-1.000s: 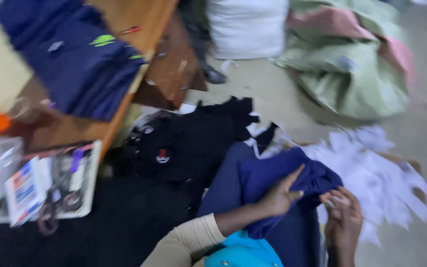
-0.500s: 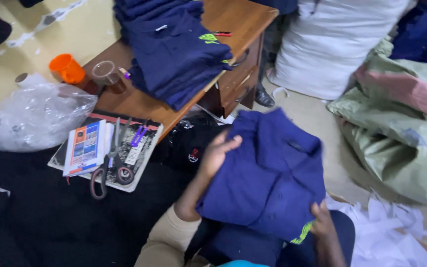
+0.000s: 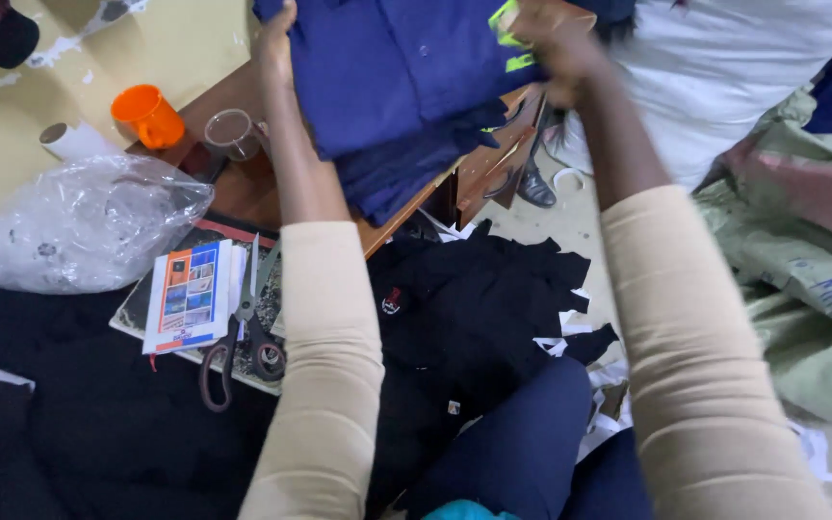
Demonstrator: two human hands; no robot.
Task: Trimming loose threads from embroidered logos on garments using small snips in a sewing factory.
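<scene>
Holding a folded blue garment (image 3: 406,67) above the stack of blue clothes (image 3: 406,178) on the wooden desk (image 3: 243,188): left hand (image 3: 279,43) grips its left edge, right hand (image 3: 556,48) clenches the right edge by the yellow-green trim. Best set down square, edges matched to the stack. Orange mug (image 3: 149,116) and clear cup (image 3: 231,133) look empty; the clear plastic bag (image 3: 74,226) lies crumpled, contents unclear.

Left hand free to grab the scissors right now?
Probably not: the left hand grips an edge of the blue garment up over the table. The scissors lie uncovered beside the left forearm, so nothing blocks them.
</scene>
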